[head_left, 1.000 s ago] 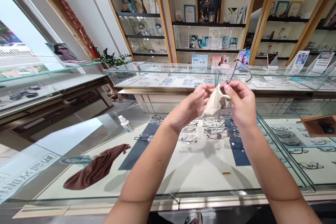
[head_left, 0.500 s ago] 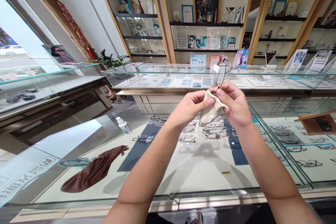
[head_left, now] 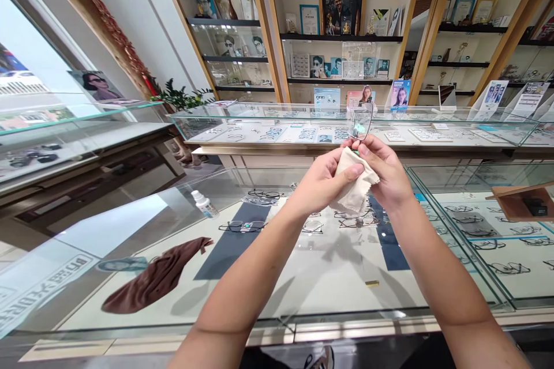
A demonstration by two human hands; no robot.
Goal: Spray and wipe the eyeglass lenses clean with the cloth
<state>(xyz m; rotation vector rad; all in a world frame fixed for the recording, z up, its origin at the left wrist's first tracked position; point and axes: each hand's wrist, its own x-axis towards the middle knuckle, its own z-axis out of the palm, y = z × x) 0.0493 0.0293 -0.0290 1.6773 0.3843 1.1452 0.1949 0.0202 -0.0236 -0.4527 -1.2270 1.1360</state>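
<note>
Close together above the glass counter [head_left: 130,225], the left hand [head_left: 322,181] pinches a soft, limp beige cloth [head_left: 355,184] around thin-rimmed, likely fragile clear-lensed spectacles [head_left: 360,121], which the right hand [head_left: 385,176] grips at their lower edge.

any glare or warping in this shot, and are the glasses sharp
Head view: bright daylight from the left window reflects as a pale patch on the glass counter; straight shelf posts lean outward near the edges, a wide-lens warp. The glasses above the beige cloth, between left hand and right hand, look thin and faint against the busy background.
</note>
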